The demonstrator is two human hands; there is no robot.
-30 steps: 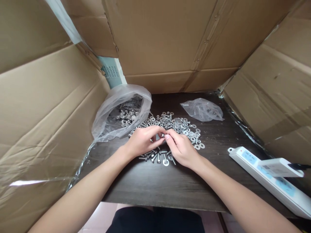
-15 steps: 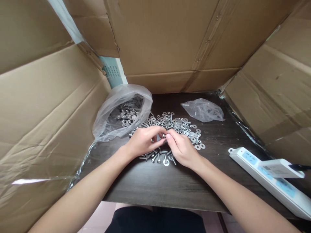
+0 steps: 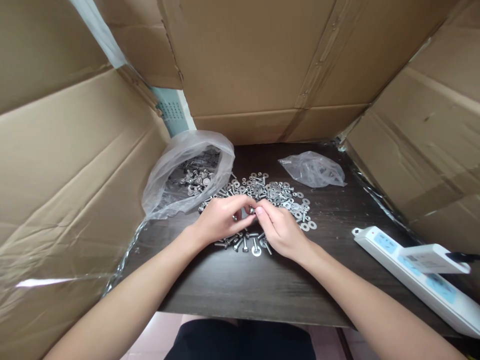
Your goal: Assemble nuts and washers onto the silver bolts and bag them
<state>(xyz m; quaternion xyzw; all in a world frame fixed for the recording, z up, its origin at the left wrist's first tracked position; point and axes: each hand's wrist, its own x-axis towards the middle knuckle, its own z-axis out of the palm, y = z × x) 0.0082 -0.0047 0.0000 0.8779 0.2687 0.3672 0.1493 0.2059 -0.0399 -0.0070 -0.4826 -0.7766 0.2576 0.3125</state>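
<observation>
Fingertips of my left hand (image 3: 221, 216) and my right hand (image 3: 282, 227) meet over a pile of loose hardware. Between them they pinch a small metal bolt (image 3: 252, 210), mostly covered by the fingers, so any nut or washer on it cannot be made out. Beyond and around the hands lie flat washers (image 3: 299, 195), bolts and nuts in a loose heap. Closer to me, a row of bolts (image 3: 245, 244) lies on the dark table, and one of them rests on a washer (image 3: 256, 250).
At the left, an open plastic bag (image 3: 153, 195) holds several bolts with washers. A smaller clear bag (image 3: 313, 170) lies at the back right. A white power strip (image 3: 408, 275) with a plugged-in adapter (image 3: 437, 258) runs along the right. Cardboard walls (image 3: 262, 65) surround the dark table (image 3: 210, 290).
Both hands hold almost the same pose over the pile. Only a very slight shift of the whole view shows.
</observation>
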